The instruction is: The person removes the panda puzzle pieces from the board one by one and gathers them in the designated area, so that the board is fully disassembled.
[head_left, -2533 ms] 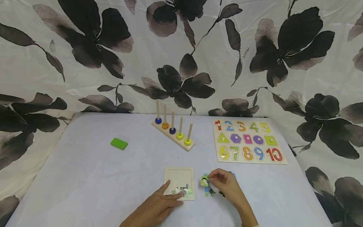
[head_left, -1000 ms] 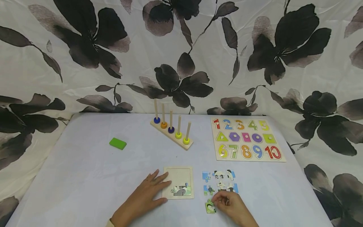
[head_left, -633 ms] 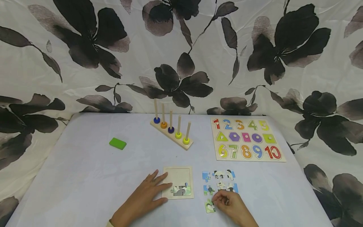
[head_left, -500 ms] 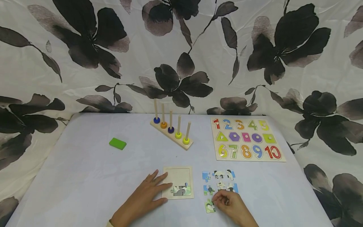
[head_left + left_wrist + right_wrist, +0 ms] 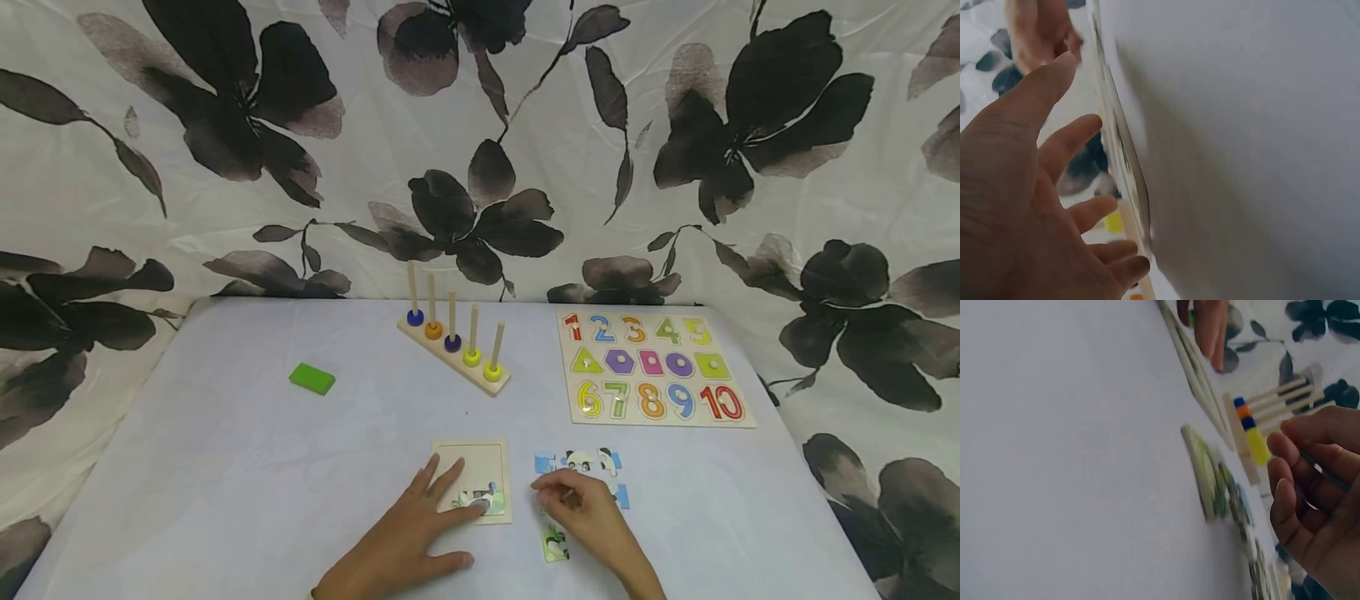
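A small square wooden puzzle tray point(image 5: 507, 479) lies at the front middle, with panda puzzle pieces point(image 5: 492, 498) fitted along its lower part. My left hand point(image 5: 405, 533) rests on it with fingers spread, one fingertip on the fitted pieces. To the right of the tray, my right hand point(image 5: 592, 517) hovers over loose puzzle pieces point(image 5: 579, 461), thumb and forefinger close together. Those fingers cover the blue piece below them, and whether they pinch it is hidden. A green puzzle piece point(image 5: 555, 546) lies just below that hand. In the right wrist view the fingers point(image 5: 1282, 447) are curled.
Behind the tray stands a wooden peg stand point(image 5: 457, 354) with coloured rings. A number and shape board point(image 5: 660, 421) lies at the back right. A green block point(image 5: 312, 378) is on the left. Floral cloth point(image 5: 465, 225) hangs behind the white table point(image 5: 225, 467).
My right hand has left the green piece, now lying on the table, and moved up and left over the blue pieces. My left hand has slid right, further onto the tray.
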A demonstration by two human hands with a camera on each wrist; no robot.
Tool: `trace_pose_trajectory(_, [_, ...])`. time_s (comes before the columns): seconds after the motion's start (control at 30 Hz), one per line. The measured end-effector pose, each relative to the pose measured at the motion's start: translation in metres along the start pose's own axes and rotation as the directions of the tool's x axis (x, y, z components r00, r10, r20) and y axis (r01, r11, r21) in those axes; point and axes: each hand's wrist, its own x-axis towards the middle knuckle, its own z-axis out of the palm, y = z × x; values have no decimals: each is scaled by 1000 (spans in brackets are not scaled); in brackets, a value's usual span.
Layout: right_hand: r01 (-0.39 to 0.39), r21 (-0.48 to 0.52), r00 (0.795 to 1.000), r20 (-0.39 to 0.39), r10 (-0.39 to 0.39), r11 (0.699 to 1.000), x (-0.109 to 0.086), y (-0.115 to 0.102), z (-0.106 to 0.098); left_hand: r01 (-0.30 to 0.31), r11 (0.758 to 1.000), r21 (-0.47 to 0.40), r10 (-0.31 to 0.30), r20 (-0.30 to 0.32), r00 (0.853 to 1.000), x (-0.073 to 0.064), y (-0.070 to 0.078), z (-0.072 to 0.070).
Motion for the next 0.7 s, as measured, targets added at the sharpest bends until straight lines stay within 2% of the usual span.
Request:
trace_pose_trajectory(0.2, [84, -15, 995, 51, -83, 996, 27, -9, 16, 4, 1000, 15, -5, 52, 999, 5, 6, 5])
trace_pose_trajectory(0.37, [129, -3, 986, 104, -128, 992, 44, -14, 28, -2, 999, 34, 0, 54, 999, 7, 7, 7])
trace_pose_trajectory(0.57, [179, -41, 968, 187, -168, 983, 53, -14, 39, -9, 999, 42, 7, 47, 999, 6, 6, 8])
trace_pose_trajectory(0.7, [190, -54, 963, 205, -175, 980, 55, -14, 43, -22, 998, 53, 20, 38, 999, 6, 6, 7])
